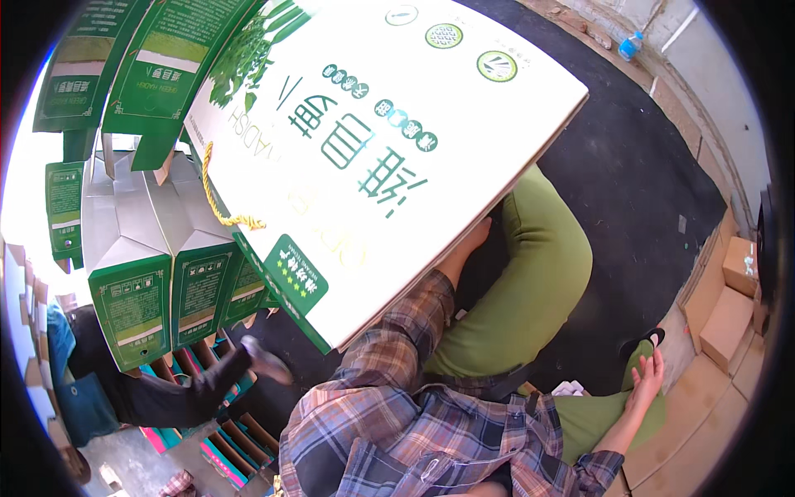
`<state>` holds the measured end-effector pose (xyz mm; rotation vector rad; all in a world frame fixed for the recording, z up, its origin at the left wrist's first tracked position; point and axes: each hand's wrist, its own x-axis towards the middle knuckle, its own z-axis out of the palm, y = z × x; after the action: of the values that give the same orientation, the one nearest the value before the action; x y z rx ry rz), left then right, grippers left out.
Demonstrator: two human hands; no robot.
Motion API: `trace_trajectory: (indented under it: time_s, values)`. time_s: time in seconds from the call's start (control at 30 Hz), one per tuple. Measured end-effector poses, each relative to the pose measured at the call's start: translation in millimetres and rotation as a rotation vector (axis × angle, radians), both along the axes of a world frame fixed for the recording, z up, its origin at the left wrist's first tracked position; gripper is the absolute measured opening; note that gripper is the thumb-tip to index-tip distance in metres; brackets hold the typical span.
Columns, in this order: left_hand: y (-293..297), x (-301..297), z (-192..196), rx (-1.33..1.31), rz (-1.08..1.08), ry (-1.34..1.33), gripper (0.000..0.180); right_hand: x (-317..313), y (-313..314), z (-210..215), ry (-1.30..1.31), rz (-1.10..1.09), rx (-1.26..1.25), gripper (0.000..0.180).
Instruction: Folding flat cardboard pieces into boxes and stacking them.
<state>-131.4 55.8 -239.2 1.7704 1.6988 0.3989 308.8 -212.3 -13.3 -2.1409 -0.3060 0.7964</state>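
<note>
Big White Carton Tilts Over a Worker's Lap With One Hand Lost From Sight

A large white carton (389,157) with a green corner panel looms at a slant before a person in a plaid shirt and green trousers (542,265), its near edge passing over the left forearm and just beside the bent knee. The left grip (474,237) slips behind that edge; the fingers are hidden, so whether they are clamped on the cardboard cannot be told. The right grip (648,383) is free, its fingers apart and empty, over the other leg, well away from the carton.

A yellow cord handle (242,221) loops from the carton's left side, close to a cluster of green-and-silver boxes (132,311). A co-worker's shoe (267,362) shows below, near open trays (240,451) with pink and blue edges. A black mat (646,190) covers the floor, and brown cartons (729,327) line the right.

A carton this broad would likely handle best with two hands: the free palm brought to the opposite edge, fingers flat beneath rather than pinching, so that the walls do not buckle. The cord is best kept clear of the neighboring boxes, where it could snag, and the low green corner held away from their tops. A slow, level turn should spare the printed face from scuffs.
</note>
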Motion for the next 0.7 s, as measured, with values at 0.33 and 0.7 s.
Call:
trace_trajectory:
  time_s: [0.33,0.7]
  values:
    - [40,-38,-9,-0.035,0.224,-0.439,0.041,0,-3,17,-0.037,0.018,-0.108,0.041]
    - [110,-151,29,-0.045,0.364,-0.21,0.037,-20,14,23,-0.028,0.055,-0.147,0.039]
